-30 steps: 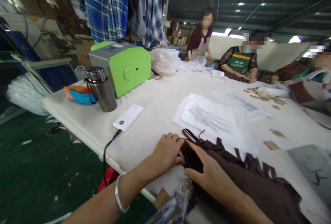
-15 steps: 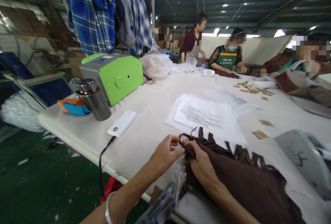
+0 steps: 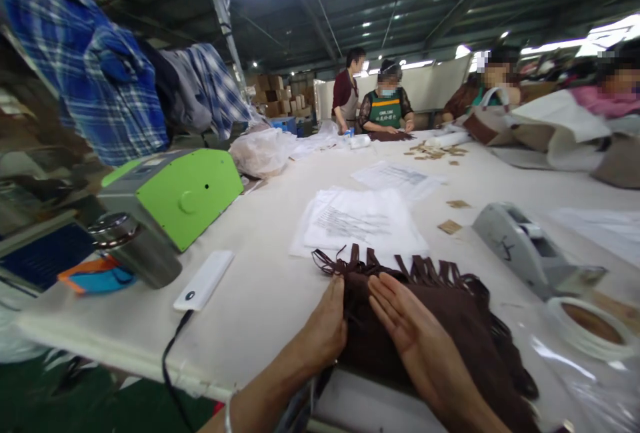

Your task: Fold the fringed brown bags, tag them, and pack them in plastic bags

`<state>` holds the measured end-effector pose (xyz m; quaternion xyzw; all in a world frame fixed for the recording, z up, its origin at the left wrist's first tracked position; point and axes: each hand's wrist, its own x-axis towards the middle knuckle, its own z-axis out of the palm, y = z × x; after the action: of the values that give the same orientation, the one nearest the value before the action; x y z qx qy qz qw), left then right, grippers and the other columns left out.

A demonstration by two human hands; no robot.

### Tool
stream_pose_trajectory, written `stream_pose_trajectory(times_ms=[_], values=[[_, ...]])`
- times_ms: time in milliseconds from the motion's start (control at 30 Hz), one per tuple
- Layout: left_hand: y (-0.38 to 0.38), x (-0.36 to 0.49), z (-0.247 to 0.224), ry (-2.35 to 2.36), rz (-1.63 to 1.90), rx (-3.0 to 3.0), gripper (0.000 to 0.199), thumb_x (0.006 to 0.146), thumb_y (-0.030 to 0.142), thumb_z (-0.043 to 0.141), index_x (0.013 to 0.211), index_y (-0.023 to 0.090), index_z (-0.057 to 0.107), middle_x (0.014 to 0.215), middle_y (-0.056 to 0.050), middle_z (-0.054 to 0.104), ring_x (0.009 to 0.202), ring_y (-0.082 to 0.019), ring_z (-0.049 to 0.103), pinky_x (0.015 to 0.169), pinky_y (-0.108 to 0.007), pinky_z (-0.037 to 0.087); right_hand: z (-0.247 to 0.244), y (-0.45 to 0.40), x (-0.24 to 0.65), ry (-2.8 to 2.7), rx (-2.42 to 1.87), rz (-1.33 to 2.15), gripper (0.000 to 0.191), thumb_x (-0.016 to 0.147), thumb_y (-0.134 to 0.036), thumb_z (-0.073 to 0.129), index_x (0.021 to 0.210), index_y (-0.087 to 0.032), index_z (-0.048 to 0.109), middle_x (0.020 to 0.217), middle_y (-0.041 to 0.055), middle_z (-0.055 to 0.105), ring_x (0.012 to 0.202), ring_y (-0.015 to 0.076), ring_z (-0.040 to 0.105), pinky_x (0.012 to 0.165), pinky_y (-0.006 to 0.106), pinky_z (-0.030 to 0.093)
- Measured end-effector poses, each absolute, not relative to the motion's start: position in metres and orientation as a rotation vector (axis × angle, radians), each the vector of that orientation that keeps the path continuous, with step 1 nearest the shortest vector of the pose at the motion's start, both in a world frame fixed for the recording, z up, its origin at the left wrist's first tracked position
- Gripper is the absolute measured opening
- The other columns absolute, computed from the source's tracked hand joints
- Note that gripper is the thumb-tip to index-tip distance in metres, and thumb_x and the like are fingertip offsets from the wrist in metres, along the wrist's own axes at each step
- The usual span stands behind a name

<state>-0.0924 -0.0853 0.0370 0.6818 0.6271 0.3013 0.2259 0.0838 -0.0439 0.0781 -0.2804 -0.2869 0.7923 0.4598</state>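
A dark brown fringed cloth piece [image 3: 450,326] lies at the near edge of the table, its strips fanned out along the far and right sides. My left hand [image 3: 325,326] is closed at its left corner, fingers pressed together against the edge; the thumb is mostly hidden. Flat and stretched out, my right hand [image 3: 423,336] rests on top of the cloth with nothing in its grasp. Just beyond the fringe lies a stack of printed clear plastic bags [image 3: 357,223].
To the left are a white power bank [image 3: 205,279] with a black cable, a steel flask [image 3: 145,256] and a green-sided machine [image 3: 193,193]. A grey tape dispenser [image 3: 525,243] and tape roll [image 3: 590,326] sit right. Several co-workers are across the table.
The view has swung right. My hands were together at the cloth's corner; now my right hand has let go and lies flat on it, while my left is at the left edge.
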Motion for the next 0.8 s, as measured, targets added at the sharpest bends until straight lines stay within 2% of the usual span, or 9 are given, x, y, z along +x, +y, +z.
stream_pose_trajectory(times_ms=[133,267,400,467,533,600,700,800], values=[[-0.074,-0.085,0.032,1.929,0.649,2.047,0.071,0.076,-0.003,0.031,0.147,0.003,0.025,0.154,-0.022,0.024,0.143,-0.026,0.022,0.117,-0.05,0.026,0.064,-0.041,0.168,-0.696,-0.774,1.725,0.045,0.077,-0.046,0.074,0.113,-0.021,0.068,0.125,0.0126,0.064,0.123,0.0283,0.054,0.107,0.039,0.042],[-0.076,-0.059,0.04,2.001,0.572,2.221,0.072,0.075,-0.008,0.027,0.146,0.008,0.029,0.152,-0.019,0.03,0.142,-0.024,0.027,0.115,-0.049,0.032,0.041,-0.042,0.228,-0.685,-0.981,1.551,0.058,0.063,-0.049,0.083,0.114,-0.024,0.067,0.125,0.0122,0.064,0.119,0.0295,0.058,0.099,0.032,0.048],[-0.099,-0.013,0.061,1.808,0.446,2.478,0.072,0.08,0.002,0.046,0.148,0.015,0.026,0.154,-0.018,0.03,0.139,-0.028,0.033,0.109,-0.044,0.042,0.033,-0.044,0.236,-0.693,-1.018,1.524,0.058,0.057,-0.051,0.086,0.107,-0.026,0.071,0.12,0.0118,0.068,0.115,0.0306,0.06,0.095,0.032,0.051],[-0.114,0.002,0.075,1.564,0.499,2.675,0.061,0.081,0.009,0.054,0.14,0.016,0.039,0.143,-0.016,0.048,0.125,-0.028,0.052,0.098,-0.038,0.052,0.035,-0.043,0.231,-0.697,-1.004,1.511,0.057,0.055,-0.051,0.087,0.105,-0.026,0.072,0.117,0.0122,0.069,0.113,0.0315,0.062,0.092,0.033,0.053],[-0.124,0.001,0.087,1.467,0.626,2.735,0.039,0.085,0.015,0.052,0.124,0.019,0.052,0.12,-0.011,0.065,0.1,-0.023,0.066,0.083,-0.032,0.058,0.039,-0.042,0.227,-0.69,-1.001,1.496,0.058,0.052,-0.052,0.087,0.101,-0.025,0.073,0.114,0.013,0.07,0.11,0.0327,0.063,0.088,0.033,0.056],[-0.125,-0.016,0.096,1.711,0.728,2.564,0.026,0.09,0.016,0.044,0.113,0.022,0.056,0.104,-0.007,0.067,0.09,-0.021,0.065,0.079,-0.035,0.057,0.042,-0.041,0.226,-0.683,-1.013,1.489,0.058,0.049,-0.053,0.088,0.098,-0.025,0.074,0.112,0.0137,0.07,0.108,0.0337,0.064,0.084,0.033,0.058],[-0.109,-0.058,0.099,2.149,0.735,2.023,0.026,0.09,0.02,0.044,0.114,0.019,0.054,0.106,-0.01,0.061,0.1,-0.025,0.059,0.088,-0.045,0.051,0.042,-0.04,0.228,-0.708,-1.032,1.494,0.057,0.051,-0.055,0.087,0.097,-0.024,0.074,0.111,0.0141,0.071,0.106,0.0334,0.065,0.086,0.035,0.057],[-0.088,-0.085,0.091,2.12,0.699,1.654,0.038,0.081,0.02,0.054,0.119,0.015,0.05,0.107,-0.009,0.059,0.088,-0.021,0.058,0.084,-0.039,0.051,0.037,-0.04,0.23,-0.747,-1.055,1.503,0.057,0.055,-0.057,0.084,0.1,-0.023,0.073,0.111,0.0139,0.07,0.104,0.0334,0.066,0.09,0.039,0.055]])
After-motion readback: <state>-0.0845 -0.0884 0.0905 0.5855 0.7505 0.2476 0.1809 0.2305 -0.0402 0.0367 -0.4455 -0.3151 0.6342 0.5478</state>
